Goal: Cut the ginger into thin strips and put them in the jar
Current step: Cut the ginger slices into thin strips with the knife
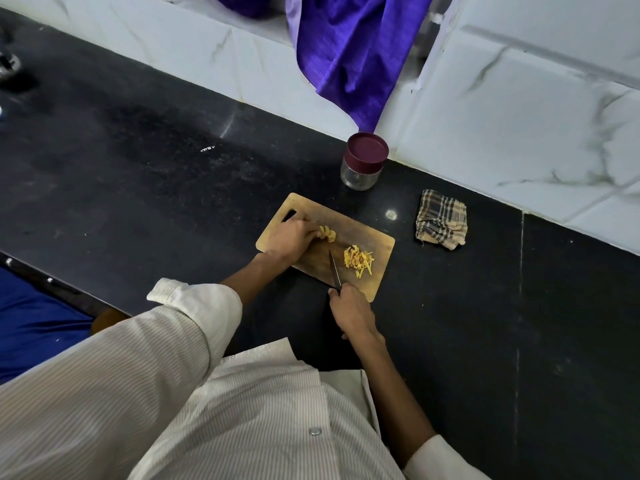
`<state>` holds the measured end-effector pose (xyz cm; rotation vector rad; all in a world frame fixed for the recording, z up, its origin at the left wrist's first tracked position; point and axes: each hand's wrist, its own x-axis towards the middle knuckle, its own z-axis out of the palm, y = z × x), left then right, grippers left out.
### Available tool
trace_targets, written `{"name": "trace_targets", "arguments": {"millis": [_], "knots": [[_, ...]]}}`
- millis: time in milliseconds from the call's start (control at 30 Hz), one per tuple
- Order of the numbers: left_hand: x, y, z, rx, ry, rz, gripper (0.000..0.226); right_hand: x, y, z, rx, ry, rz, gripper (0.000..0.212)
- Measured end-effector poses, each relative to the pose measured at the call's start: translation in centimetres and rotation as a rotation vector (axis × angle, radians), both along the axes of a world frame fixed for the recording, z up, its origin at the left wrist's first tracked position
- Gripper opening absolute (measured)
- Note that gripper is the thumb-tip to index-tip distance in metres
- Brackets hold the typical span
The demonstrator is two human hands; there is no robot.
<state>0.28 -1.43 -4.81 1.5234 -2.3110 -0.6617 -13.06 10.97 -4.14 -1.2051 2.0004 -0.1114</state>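
A wooden cutting board lies on the black counter. On its left part my left hand holds down a stack of yellow ginger slices with curled fingers. My right hand grips the handle of a knife at the board's near edge, and the blade points away toward the slices. A small pile of cut ginger strips lies on the board's right part, just right of the blade. A glass jar with a maroon lid on it stands behind the board, near the wall.
A folded checked cloth lies on the counter right of the board. A purple cloth hangs down the white tiled wall behind the jar. The black counter stretches far to the left and right.
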Motion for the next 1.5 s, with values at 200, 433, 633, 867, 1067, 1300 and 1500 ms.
{"name": "trace_targets", "arguments": {"millis": [200,433,633,867,1067,1300,1500], "knots": [[-0.4,0.7,-0.1,0.052,0.158,0.175,0.023,0.0,0.1,-0.1,-0.021,0.013,0.001,0.029],[-0.7,3.6,-0.1,0.153,0.292,0.174,0.017,0.2,0.1,0.0,-0.012,0.024,-0.004,0.03],[-1.1,4.1,-0.3,0.227,0.342,0.288,0.016,0.3,0.2,0.2,-0.024,0.019,-0.007,0.03],[-0.4,4.3,-0.8,0.183,0.296,0.278,0.009,0.3,0.2,0.4,-0.015,0.031,-0.009,0.03],[0.2,4.9,-0.6,0.228,0.38,0.263,0.024,0.2,0.2,0.1,-0.015,0.034,-0.016,0.031],[2.4,4.0,-0.1,0.352,0.336,0.08,0.032,-0.2,0.3,-0.1,0.008,-0.034,-0.048,0.027],[2.2,2.7,0.2,0.405,0.254,0.028,0.036,-0.6,0.5,-0.1,0.024,-0.119,-0.075,0.031]]}}
